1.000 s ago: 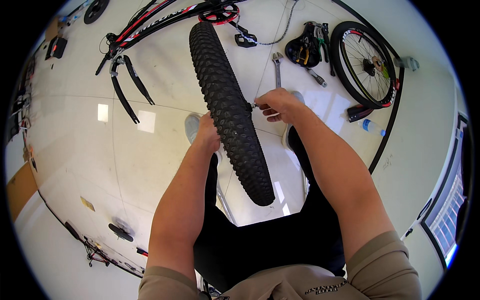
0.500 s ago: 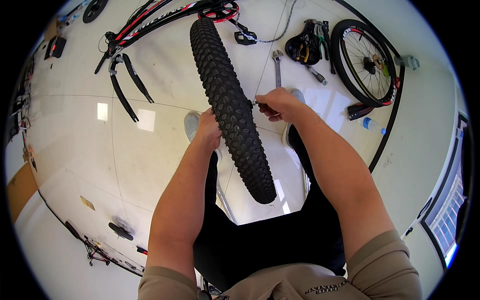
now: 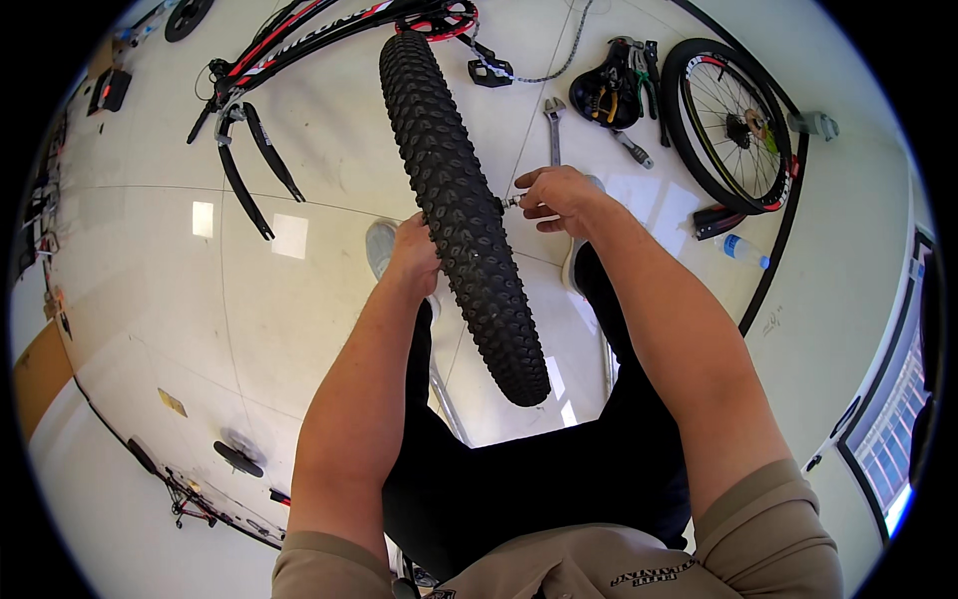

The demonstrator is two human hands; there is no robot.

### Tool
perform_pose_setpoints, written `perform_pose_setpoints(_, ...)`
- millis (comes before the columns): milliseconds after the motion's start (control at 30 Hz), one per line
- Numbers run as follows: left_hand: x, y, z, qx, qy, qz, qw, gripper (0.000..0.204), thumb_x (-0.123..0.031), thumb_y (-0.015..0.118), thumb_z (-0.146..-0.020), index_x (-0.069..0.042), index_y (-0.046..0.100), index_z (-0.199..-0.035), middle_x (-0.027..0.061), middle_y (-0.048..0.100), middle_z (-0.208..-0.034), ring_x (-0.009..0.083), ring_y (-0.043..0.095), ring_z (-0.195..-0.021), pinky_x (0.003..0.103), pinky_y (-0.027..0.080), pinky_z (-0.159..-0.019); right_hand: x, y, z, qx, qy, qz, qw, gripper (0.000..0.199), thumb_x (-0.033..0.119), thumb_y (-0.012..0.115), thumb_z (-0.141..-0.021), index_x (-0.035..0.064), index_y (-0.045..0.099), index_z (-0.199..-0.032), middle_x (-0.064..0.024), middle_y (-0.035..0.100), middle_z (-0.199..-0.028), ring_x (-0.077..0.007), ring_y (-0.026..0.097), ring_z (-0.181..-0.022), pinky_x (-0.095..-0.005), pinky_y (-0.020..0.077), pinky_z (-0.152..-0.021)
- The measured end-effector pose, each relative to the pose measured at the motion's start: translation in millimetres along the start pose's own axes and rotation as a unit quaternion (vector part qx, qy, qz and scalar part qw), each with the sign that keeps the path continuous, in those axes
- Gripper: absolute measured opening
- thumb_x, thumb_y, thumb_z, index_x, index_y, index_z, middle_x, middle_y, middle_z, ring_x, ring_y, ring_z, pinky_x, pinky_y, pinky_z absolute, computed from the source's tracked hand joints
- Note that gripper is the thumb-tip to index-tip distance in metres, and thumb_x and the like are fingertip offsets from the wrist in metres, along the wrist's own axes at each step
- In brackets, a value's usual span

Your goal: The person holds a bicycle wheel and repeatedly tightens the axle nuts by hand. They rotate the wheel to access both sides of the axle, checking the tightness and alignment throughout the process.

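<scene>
A bicycle wheel point(image 3: 464, 225) with a black knobby tyre stands upright between my legs, its tread toward me. On its left side, my left hand point(image 3: 413, 255) is closed at the hub area; the tyre hides its fingertips and exactly what part they grip. A short metal axle end point(image 3: 511, 202) sticks out of the hub on the right. Just beside that axle end is my right hand point(image 3: 561, 198), its fingers parted and slightly bent, with nothing seen gripped in them.
Beyond the wheel lies a black and red bicycle frame point(image 3: 329, 38) with its fork point(image 3: 239, 165), a pedal point(image 3: 489, 72) and a loose chain point(image 3: 559, 72). To the right are an adjustable wrench point(image 3: 555, 130), a saddle point(image 3: 605, 88) holding tools, another wheel point(image 3: 733, 130) and a water bottle point(image 3: 745, 251).
My right hand's fingers have loosened from a pinch at the axle end and spread apart, drawing slightly away. My left hand and the wheel are nearly unmoved.
</scene>
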State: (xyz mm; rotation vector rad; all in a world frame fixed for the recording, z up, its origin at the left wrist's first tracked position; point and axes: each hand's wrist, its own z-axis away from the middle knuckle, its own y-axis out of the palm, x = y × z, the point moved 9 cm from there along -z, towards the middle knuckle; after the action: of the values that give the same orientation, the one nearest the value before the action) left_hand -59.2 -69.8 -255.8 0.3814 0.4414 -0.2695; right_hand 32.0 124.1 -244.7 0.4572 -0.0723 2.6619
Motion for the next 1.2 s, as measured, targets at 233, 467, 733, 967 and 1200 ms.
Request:
perform_pose_setpoints(233, -4, 0, 5, -0.015, -0.022, -0.083, 0.996, 0.027, -0.003, 0.06, -0.094, 0.005, 0.057, -0.119, 0.0112, 0.07, -0.1, 0.0178, 0.068, -0.08, 0.029, 0.054, -0.065, -3, 7, 6, 0.01, 0.018, 0.002, 1.0, 0.018, 0.015, 0.068, -0.088, 0.0034, 0.067, -0.102, -0.007, 0.063, -0.094, -0.0193, 0.061, -0.084, -0.0414, 0.0505, -0.076)
perform_pose_setpoints(467, -6, 8, 13, -0.009, -0.018, 0.025, 0.999, 0.027, -0.004, 0.061, -0.094, 0.005, 0.058, -0.119, 0.0107, 0.07, -0.102, 0.018, 0.069, -0.082, 0.032, 0.055, -0.067, 0, -9, 8, -0.045, 0.036, -0.037, 0.998, 0.021, 0.016, 0.066, -0.092, 0.0031, 0.065, -0.109, -0.0053, 0.063, -0.094, -0.0174, 0.062, -0.083, -0.0377, 0.054, -0.078)
perform_pose_setpoints(733, 5, -4, 0, -0.008, -0.02, -0.024, 0.999, 0.026, -0.005, 0.059, -0.094, 0.004, 0.058, -0.119, 0.008, 0.065, -0.093, 0.0158, 0.06, -0.072, 0.035, 0.056, -0.067, 2, -2, 0, -0.019, -0.023, -0.029, 0.999, 0.013, 0.015, 0.068, -0.089, 0.0031, 0.065, -0.094, -0.005, 0.063, -0.09, -0.0179, 0.061, -0.075, -0.038, 0.0537, -0.068)
perform_pose_setpoints(967, -2, -5, 8, -0.052, -0.099, -0.079, 0.991, 0.021, -0.016, 0.052, -0.1, 0.001, 0.058, -0.111, 0.0093, 0.06, -0.085, 0.017, 0.054, -0.066, 0.038, 0.056, -0.064, -11, 3, -12, 0.041, -0.054, -0.078, 0.995, 0.011, 0.016, 0.068, -0.089, 0.0066, 0.063, -0.086, -0.0022, 0.064, -0.077, -0.0168, 0.06, -0.062, -0.0344, 0.0499, -0.056)
perform_pose_setpoints(1200, -2, -20, 17, -0.107, -0.141, -0.076, 0.981, 0.023, -0.021, 0.054, -0.101, 0.0, 0.058, -0.108, 0.0111, 0.06, -0.085, 0.0195, 0.055, -0.067, 0.041, 0.056, -0.065, -34, -20, -42, -0.021, -0.027, -0.088, 0.996, 0.015, 0.019, 0.057, -0.093, 0.0088, 0.065, -0.085, -0.0029, 0.066, -0.08, -0.0159, 0.063, -0.063, -0.0334, 0.0475, -0.053)
